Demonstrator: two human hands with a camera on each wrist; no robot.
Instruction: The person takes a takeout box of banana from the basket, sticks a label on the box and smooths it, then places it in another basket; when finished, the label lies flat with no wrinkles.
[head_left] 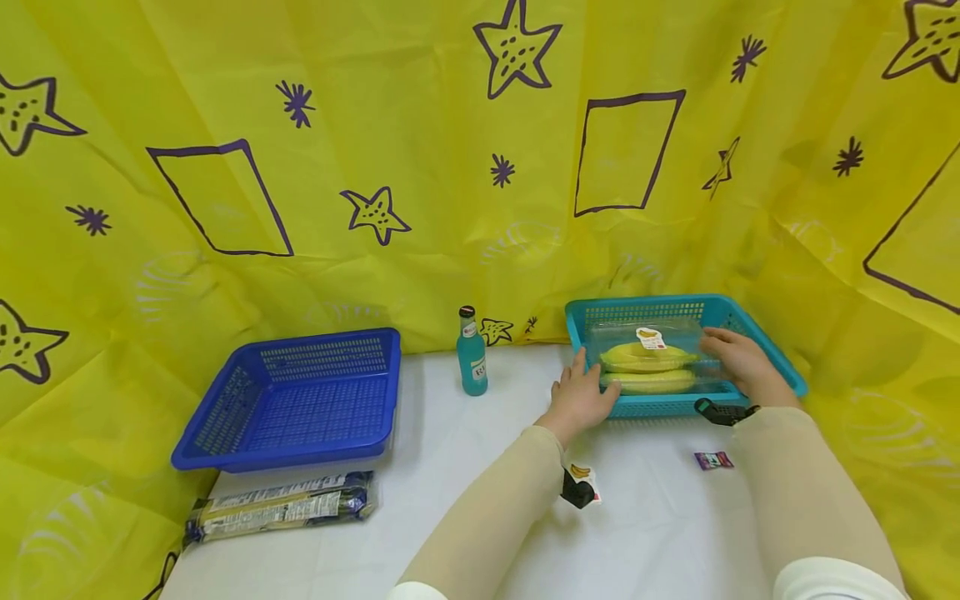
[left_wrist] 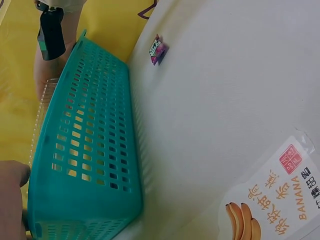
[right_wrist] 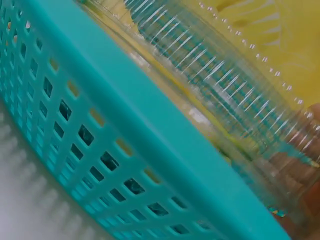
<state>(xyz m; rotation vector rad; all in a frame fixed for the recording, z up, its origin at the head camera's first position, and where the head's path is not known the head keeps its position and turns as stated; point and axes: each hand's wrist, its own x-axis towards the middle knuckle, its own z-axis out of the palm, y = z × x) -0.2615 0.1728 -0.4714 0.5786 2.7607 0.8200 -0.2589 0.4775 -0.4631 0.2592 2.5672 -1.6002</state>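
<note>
Clear plastic packaging (head_left: pixel 592 337) with yellow bananas (head_left: pixel 648 382) inside sits in the teal basket (head_left: pixel 637 406); a small banana sticker is on its top. At the packaging's left end, my left hand (head_left: pixel 579 400) holds it beside the basket's front left corner, fingers pointing away. My right hand (head_left: pixel 742 362) grips the right end, its fingers reaching over the edge. In the right wrist view, fingers (right_wrist: pixel 295 165) show through the clear plastic (right_wrist: pixel 220 80). The plastic edge rises above the basket rim in the left wrist view; the left fingertips are partly hidden there.
A blue basket (head_left: pixel 300 457) stands at left, with a long plastic-wrapped package (head_left: pixel 285 506) in front. A blue-green bottle (head_left: pixel 472 354) stands upright between the baskets. A banana card (head_left: pixel 585 482) lies by my left wrist, a small purple packet (head_left: pixel 713 460) near the right. Yellow curtain surrounds the table.
</note>
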